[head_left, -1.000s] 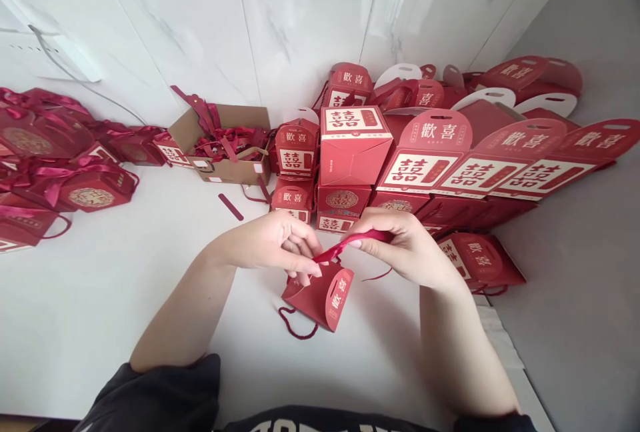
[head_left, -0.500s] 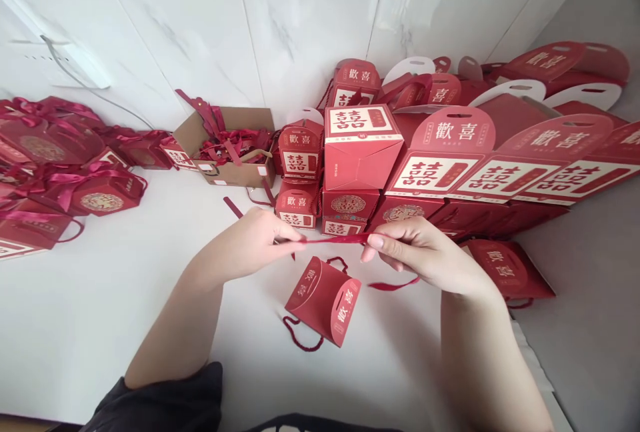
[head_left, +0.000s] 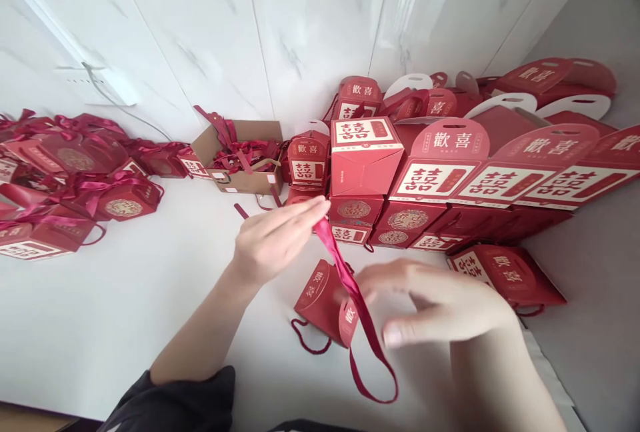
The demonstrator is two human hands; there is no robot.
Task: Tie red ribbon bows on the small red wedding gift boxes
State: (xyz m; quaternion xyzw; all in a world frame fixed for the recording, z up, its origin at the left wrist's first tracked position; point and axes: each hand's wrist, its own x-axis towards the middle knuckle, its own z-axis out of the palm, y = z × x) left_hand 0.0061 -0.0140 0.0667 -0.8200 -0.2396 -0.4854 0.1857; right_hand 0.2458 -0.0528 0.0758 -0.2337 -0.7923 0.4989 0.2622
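Pinched in the fingertips of my left hand (head_left: 277,239) is the end of a dark red ribbon (head_left: 361,305), raised above the table. The ribbon hangs down to the right and curls into a loop at its lower end. My right hand (head_left: 435,302), slightly blurred, is beside the ribbon with thumb and fingers apart, and nothing shows between them. Below the hands a small red gift box (head_left: 320,292) with a rope handle (head_left: 313,345) lies on the white table (head_left: 175,299); the ribbon and my right hand cover part of it.
Red gift boxes (head_left: 440,165) are stacked at the back right, with one box (head_left: 507,275) lying nearer me. A cardboard box (head_left: 245,182) of ribbons stands at the back middle. Ribboned boxes (head_left: 75,179) are piled at the left. A cable (head_left: 120,105) runs from a wall socket.
My right hand has let go of the ribbon, opened and moved lower. My left hand has risen slightly and to the right with the ribbon, which now hangs down. The view has tilted up slightly.
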